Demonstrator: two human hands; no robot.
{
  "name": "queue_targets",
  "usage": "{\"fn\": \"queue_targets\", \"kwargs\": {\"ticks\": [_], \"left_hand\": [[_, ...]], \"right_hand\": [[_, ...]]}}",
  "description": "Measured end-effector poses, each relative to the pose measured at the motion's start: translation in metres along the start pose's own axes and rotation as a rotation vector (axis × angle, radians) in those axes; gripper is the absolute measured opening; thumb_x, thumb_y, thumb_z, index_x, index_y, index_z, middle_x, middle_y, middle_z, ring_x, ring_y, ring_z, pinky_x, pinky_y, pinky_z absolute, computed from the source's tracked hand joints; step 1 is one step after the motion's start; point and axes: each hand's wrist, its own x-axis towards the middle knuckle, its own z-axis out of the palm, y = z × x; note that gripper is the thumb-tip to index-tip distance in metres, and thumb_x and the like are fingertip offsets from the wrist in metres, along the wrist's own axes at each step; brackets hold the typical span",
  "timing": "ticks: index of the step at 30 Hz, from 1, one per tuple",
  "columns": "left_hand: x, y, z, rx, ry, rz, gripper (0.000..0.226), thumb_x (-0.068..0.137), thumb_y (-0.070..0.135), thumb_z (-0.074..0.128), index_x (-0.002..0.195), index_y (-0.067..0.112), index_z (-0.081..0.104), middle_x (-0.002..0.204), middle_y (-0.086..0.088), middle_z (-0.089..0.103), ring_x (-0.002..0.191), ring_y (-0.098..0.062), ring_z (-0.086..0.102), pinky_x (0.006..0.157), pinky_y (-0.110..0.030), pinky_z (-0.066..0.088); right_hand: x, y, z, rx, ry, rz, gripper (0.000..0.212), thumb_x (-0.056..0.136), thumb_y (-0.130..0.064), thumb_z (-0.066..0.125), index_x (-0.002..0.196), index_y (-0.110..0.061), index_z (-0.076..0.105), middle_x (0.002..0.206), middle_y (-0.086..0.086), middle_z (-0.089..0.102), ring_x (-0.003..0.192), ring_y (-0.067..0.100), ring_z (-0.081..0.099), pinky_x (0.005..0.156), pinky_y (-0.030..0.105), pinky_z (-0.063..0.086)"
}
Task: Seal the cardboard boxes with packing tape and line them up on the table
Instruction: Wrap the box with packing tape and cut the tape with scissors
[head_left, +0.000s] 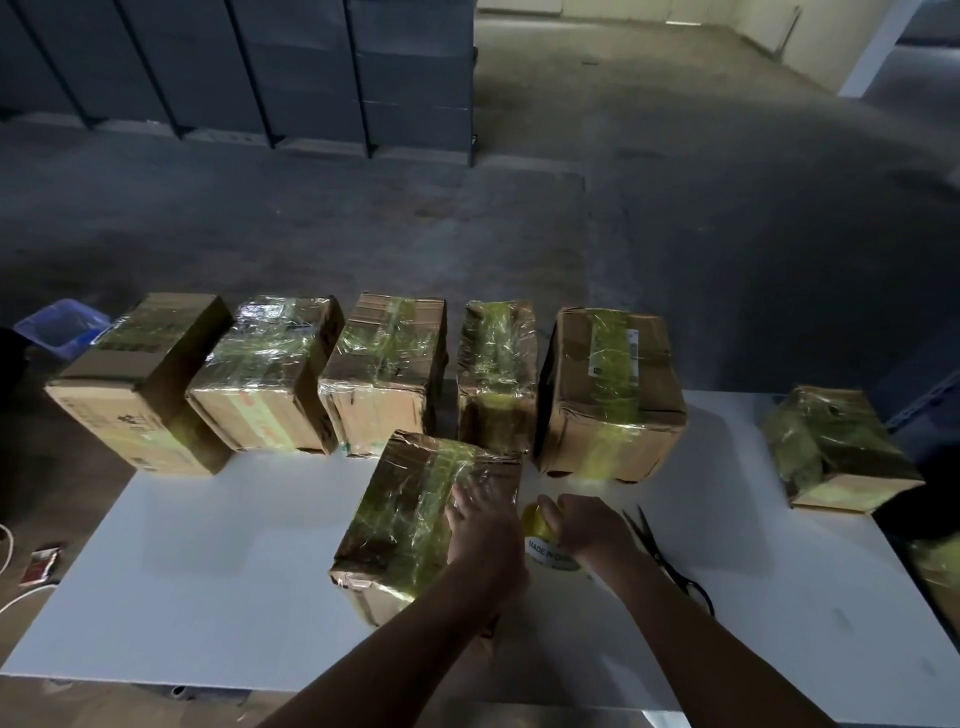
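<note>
Nearest us, our left hand (480, 525) lay flat, gripping nothing, pinning tape on the near box (415, 514) on the bench (208, 571), while our right grip (587, 527) closed around the tape roll (543, 535) beside it.

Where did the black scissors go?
The black metal scissors lie on the white table, just right of the right hand that grips the yellow tape roll.

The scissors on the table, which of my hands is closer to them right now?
Right. The right hand, gripping the tape roll, sits just beside the scissors. The left hand rests on the near box, farther away beyond the roll.
</note>
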Motion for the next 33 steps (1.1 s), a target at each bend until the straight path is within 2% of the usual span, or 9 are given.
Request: {"fn": "queue_targets", "kwargs": {"ticks": [1, 3, 9, 11, 16, 20, 23, 29, 33], "left_hand": [[-0.001, -0.002, -0.002, -0.010, 0.009, 0.006, 0.087, 0.093, 0.021, 0.054, 0.148, -0.007, -0.007, 0.153, -0.035, -0.007, 0.143, -0.051, -0.002, 0.117, -0.053, 0.012], [-0.001, -0.005, -0.004, -0.016, 0.023, 0.012, 0.080, 0.093, 0.017, 0.050, 0.147, -0.009, -0.001, 0.154, -0.035, -0.003, 0.144, -0.049, 0.001, 0.118, -0.051, 0.013], [-0.003, -0.013, 0.000, 0.065, 0.057, 0.007, 0.071, 0.093, 0.019, 0.047, 0.145, -0.013, 0.010, 0.152, -0.037, 0.011, 0.143, -0.050, 0.009, 0.116, -0.053, 0.019], [-0.003, -0.015, 0.001, 0.082, 0.073, 0.026, 0.067, 0.094, 0.017, 0.044, 0.145, -0.012, 0.013, 0.151, -0.035, 0.015, 0.142, -0.049, 0.011, 0.116, -0.052, 0.020], [0.002, -0.023, -0.002, 0.090, 0.135, 0.061, 0.061, 0.089, 0.015, 0.045, 0.143, -0.006, 0.024, 0.149, -0.029, 0.025, 0.139, -0.044, 0.022, 0.114, -0.049, 0.026], [0.004, -0.033, -0.006, 0.045, 0.182, 0.067, 0.056, 0.089, 0.017, 0.043, 0.140, -0.001, 0.030, 0.146, -0.023, 0.033, 0.135, -0.040, 0.030, 0.111, -0.047, 0.032], [0.002, -0.040, -0.008, 0.008, 0.220, 0.071, 0.056, 0.090, 0.019, 0.042, 0.142, 0.002, 0.029, 0.145, -0.019, 0.034, 0.133, -0.038, 0.033, 0.108, -0.046, 0.035], [0.004, -0.055, -0.012, -0.302, 0.331, 0.060, 0.054, 0.093, 0.017, 0.044, 0.144, 0.006, 0.028, 0.144, -0.015, 0.038, 0.132, -0.034, 0.036, 0.107, -0.044, 0.038], [-0.003, -0.060, -0.016, -0.476, 0.355, 0.060, 0.059, 0.093, 0.018, 0.052, 0.145, 0.007, 0.027, 0.148, -0.017, 0.036, 0.135, -0.035, 0.035, 0.107, -0.046, 0.039]], "right_hand": [[-0.002, -0.002, 0.000, 0.074, 0.008, 0.032, 0.044, 0.101, -0.044, 0.028, 0.111, -0.013, 0.057, 0.098, 0.009, 0.058, 0.099, 0.025, 0.058, 0.076, 0.030, 0.041], [-0.005, -0.005, -0.002, 0.206, 0.042, 0.092, 0.048, 0.099, -0.049, 0.028, 0.084, -0.014, 0.056, 0.080, 0.003, 0.056, 0.081, 0.018, 0.056, 0.067, 0.028, 0.036], [-0.007, -0.011, -0.009, 0.219, 0.062, 0.079, 0.047, 0.099, -0.048, 0.032, 0.063, -0.020, 0.044, 0.066, -0.001, 0.048, 0.077, 0.019, 0.055, 0.067, 0.029, 0.036], [-0.009, -0.012, -0.010, 0.213, 0.044, 0.087, 0.047, 0.099, -0.048, 0.032, 0.062, -0.021, 0.042, 0.068, 0.000, 0.050, 0.077, 0.020, 0.055, 0.067, 0.030, 0.037], [-0.014, -0.011, -0.015, 0.300, 0.085, 0.080, 0.048, 0.099, -0.048, 0.033, 0.066, -0.017, 0.048, 0.069, 0.004, 0.054, 0.073, 0.020, 0.056, 0.055, 0.029, 0.033], [-0.012, -0.016, -0.025, 0.375, 0.138, 0.032, 0.048, 0.098, -0.048, 0.038, 0.067, -0.015, 0.052, 0.061, 0.000, 0.051, 0.062, 0.017, 0.051, 0.052, 0.028, 0.030], [-0.010, -0.023, -0.037, 0.426, 0.181, -0.016, 0.046, 0.097, -0.047, 0.044, 0.059, -0.020, 0.046, 0.054, -0.004, 0.044, 0.053, 0.011, 0.043, 0.051, 0.028, 0.030], [-0.004, -0.040, -0.070, 0.502, 0.213, -0.073, 0.044, 0.096, -0.043, 0.051, 0.062, -0.015, 0.048, 0.056, -0.001, 0.043, 0.052, 0.012, 0.042, 0.052, 0.029, 0.029], [-0.005, -0.052, -0.088, 0.537, 0.254, -0.160, 0.043, 0.095, -0.040, 0.052, 0.061, -0.015, 0.046, 0.056, -0.001, 0.039, 0.053, 0.014, 0.040, 0.053, 0.029, 0.027]]}}
